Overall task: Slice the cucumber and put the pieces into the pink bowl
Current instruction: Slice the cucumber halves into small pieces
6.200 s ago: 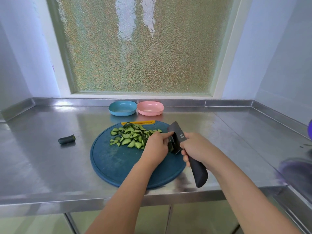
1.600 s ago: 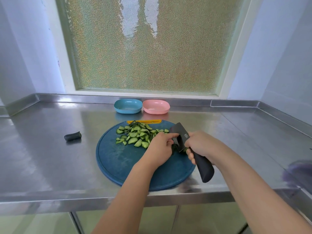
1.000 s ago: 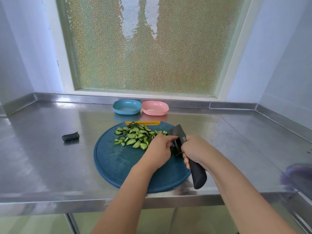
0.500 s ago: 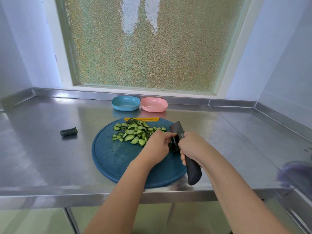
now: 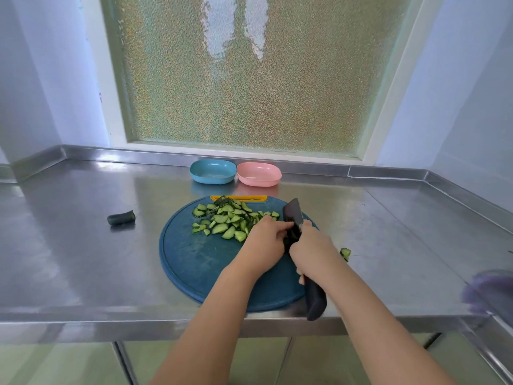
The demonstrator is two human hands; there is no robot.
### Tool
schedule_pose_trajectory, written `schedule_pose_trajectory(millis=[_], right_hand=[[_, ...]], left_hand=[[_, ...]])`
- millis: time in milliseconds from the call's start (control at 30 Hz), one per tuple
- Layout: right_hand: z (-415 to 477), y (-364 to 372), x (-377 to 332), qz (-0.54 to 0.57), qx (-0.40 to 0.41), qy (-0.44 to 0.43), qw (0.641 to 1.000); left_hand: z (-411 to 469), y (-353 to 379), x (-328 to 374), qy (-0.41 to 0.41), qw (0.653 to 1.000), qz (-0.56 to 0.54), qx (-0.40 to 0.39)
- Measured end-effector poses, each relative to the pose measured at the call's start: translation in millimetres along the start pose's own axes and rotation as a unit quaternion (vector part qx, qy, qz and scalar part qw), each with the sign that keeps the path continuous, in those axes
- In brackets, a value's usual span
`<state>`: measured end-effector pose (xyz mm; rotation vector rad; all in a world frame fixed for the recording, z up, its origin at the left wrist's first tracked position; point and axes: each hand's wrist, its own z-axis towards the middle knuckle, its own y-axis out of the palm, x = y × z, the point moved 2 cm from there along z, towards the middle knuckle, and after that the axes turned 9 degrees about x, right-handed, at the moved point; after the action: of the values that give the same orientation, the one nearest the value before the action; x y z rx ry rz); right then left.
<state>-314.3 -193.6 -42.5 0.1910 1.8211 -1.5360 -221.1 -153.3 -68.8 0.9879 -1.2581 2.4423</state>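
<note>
Right fingers (image 5: 301, 276) grip knife (image 5: 292, 215); left fingers (image 5: 281, 227) curled on cucumber; board (image 5: 194, 262) overhangs counter edge.

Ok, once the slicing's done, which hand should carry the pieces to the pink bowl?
Left, probably. The left hand lies beside the cucumber pieces on the board and holds no tool; the right hand grips the knife. The pink bowl looks empty.

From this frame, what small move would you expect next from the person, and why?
Probably another short cut. The right hand grips the knife, its blade against the left hand, which seems to pin a piece I cannot see. Slices sit on the cutting board; the pink bowl looks empty.
</note>
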Motion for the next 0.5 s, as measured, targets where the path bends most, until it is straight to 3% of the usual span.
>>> schedule_pose_trajectory(millis=[300,500], right_hand=[[18.1,-35.0,7.1,0.148,-0.123,0.099,0.976],[14.8,-32.9,7.8,0.203,-0.134,0.129,0.961]], left_hand=[[-0.6,-4.8,3.3,0.0,0.999,-0.033,0.008],[-0.4,-4.5,2.0,-0.007,0.999,-0.032,0.011]])
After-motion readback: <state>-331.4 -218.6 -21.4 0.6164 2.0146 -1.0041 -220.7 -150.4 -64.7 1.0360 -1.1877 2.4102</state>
